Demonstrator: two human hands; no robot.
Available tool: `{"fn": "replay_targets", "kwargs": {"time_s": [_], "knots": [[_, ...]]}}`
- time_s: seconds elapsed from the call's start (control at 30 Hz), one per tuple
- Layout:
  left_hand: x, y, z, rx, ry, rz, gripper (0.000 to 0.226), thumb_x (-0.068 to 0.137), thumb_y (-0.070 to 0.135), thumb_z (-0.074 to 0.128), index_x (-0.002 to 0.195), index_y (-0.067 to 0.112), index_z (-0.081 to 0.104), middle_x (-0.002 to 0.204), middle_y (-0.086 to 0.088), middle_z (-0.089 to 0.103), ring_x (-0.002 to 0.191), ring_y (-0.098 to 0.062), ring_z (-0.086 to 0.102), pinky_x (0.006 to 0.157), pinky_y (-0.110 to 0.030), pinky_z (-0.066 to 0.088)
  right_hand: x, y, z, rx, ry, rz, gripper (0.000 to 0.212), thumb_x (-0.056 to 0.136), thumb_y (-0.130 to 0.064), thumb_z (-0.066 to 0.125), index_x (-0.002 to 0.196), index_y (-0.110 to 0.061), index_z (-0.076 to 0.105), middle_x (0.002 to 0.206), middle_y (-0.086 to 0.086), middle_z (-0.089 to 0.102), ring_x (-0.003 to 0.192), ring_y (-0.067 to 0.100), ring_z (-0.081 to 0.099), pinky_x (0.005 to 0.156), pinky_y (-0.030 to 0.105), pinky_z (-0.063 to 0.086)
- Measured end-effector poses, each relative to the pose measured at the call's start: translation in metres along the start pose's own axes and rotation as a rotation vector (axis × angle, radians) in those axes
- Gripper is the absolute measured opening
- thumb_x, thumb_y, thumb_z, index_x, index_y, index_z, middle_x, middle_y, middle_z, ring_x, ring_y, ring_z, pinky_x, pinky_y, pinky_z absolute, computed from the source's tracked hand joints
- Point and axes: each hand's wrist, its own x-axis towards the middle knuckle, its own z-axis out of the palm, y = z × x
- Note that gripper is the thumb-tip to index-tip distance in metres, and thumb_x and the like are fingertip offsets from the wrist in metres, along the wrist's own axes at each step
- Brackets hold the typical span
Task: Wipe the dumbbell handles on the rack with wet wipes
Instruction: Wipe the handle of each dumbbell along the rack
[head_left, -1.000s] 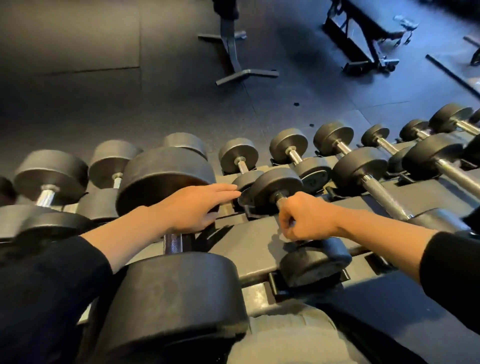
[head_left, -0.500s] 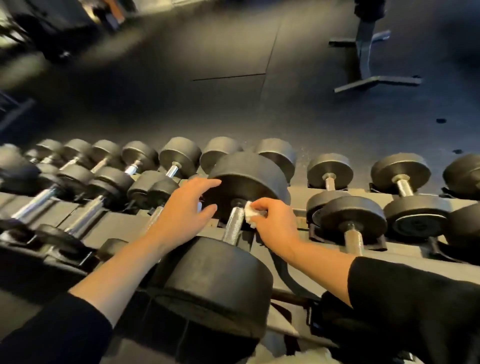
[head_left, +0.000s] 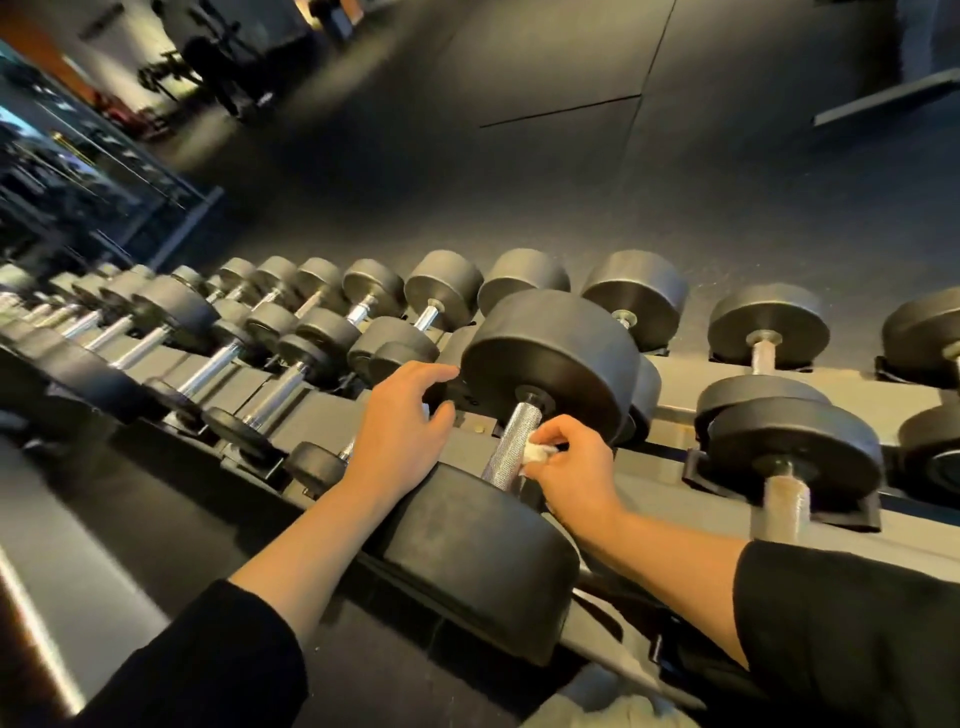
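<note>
I see a large dumbbell (head_left: 519, 457) on the rack (head_left: 322, 415), nearest me. My left hand (head_left: 400, 431) lies left of its handle (head_left: 511, 447), my right hand (head_left: 571, 467) right of it, holding a wipe (head_left: 537, 451) against the handle. Smaller dumbbells (head_left: 311, 332) line up far left.

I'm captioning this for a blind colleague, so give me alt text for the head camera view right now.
A person's right hand pinches a white wet wipe against the knurled handle of a large black dumbbell on a long rack, while the left hand rests open beside it.
</note>
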Motion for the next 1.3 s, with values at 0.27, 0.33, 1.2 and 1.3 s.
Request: {"fn": "replay_targets", "kwargs": {"time_s": [0.27, 0.33, 1.2, 1.3], "knots": [[-0.001, 0.003, 0.0, 0.0, 0.006, -0.039, 0.032, 0.089, 0.006, 0.059, 0.119, 0.016, 0.063, 0.122, 0.0, 0.06, 0.115, -0.009, 0.049, 0.093, -0.016, 0.03, -0.016, -0.008, -0.004, 0.038, -0.188, -0.036, 0.029, 0.068, 0.003, 0.074, 0.068, -0.024, 0.066, 0.079, -0.005, 0.066, 0.073, 0.01, 0.062, 0.067, 0.024, 0.052], [-0.001, 0.003, 0.0, 0.003, 0.004, -0.05, 0.031, 0.09, 0.007, 0.059, 0.119, 0.016, 0.063, 0.123, 0.001, 0.06, 0.115, -0.009, 0.049, 0.094, -0.018, 0.03, -0.02, -0.011, -0.007, 0.093, -0.308, -0.03, 0.021, 0.071, 0.003, 0.073, 0.07, -0.018, 0.07, 0.08, -0.002, 0.069, 0.075, 0.008, 0.063, 0.067, 0.019, 0.053], [0.012, -0.019, 0.005, -0.142, -0.157, 0.093, 0.041, 0.091, 0.016, 0.06, 0.13, 0.027, 0.052, 0.125, 0.016, 0.048, 0.11, 0.007, 0.038, 0.084, -0.002, 0.028, -0.003, -0.012, -0.003, -0.169, -0.32, -0.343, 0.029, 0.076, 0.0, 0.073, 0.098, -0.019, 0.075, 0.102, -0.012, 0.066, 0.1, 0.0, 0.059, 0.091, 0.017, 0.048], [0.031, -0.033, 0.012, -0.222, -0.146, 0.191, 0.048, 0.09, 0.016, 0.062, 0.134, 0.027, 0.048, 0.129, 0.016, 0.045, 0.114, 0.008, 0.037, 0.087, 0.001, 0.027, 0.004, -0.024, -0.004, -0.189, -0.134, -0.36, 0.028, 0.08, 0.0, 0.069, 0.099, -0.019, 0.074, 0.102, -0.013, 0.065, 0.1, -0.004, 0.057, 0.09, 0.012, 0.045]]}}
